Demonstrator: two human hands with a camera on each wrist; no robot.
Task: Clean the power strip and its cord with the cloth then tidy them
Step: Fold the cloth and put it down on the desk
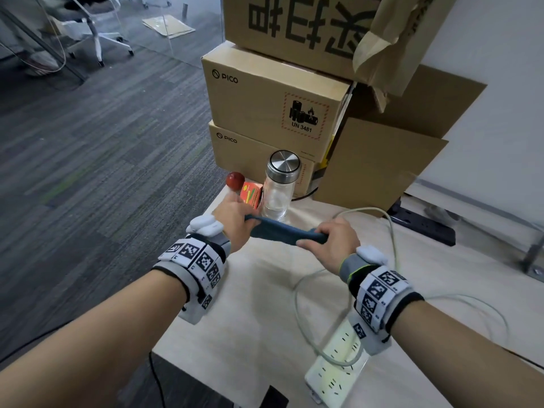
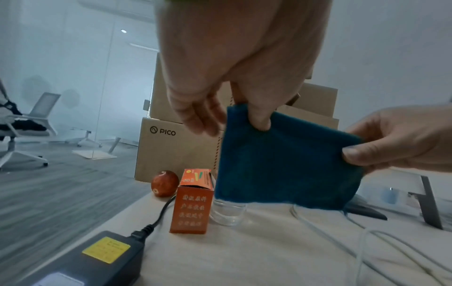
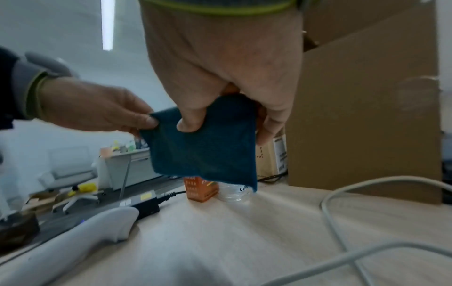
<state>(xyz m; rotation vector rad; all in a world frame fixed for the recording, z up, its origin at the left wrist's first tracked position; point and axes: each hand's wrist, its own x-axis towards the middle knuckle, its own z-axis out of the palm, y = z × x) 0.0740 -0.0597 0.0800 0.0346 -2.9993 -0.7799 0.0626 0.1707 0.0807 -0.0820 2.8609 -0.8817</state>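
Observation:
A dark blue cloth (image 1: 282,232) hangs stretched in the air between both hands, above the light wooden table (image 1: 265,304). My left hand (image 1: 235,217) pinches its left upper corner; the same cloth (image 2: 286,164) shows that pinch close up. My right hand (image 1: 329,241) pinches the right corner, thumb in front on the cloth (image 3: 208,147). The white power strip (image 1: 338,360) lies flat on the table near me, under my right wrist. Its pale cord (image 1: 297,293) loops loosely over the table and across the strip.
A glass bottle with a steel lid (image 1: 281,187), an orange carton (image 1: 250,194) and a red apple (image 1: 234,180) stand behind the cloth. Stacked cardboard boxes (image 1: 273,104) rise beyond them. A black power adapter (image 2: 97,257) lies left; a black strip (image 1: 424,223) sits right.

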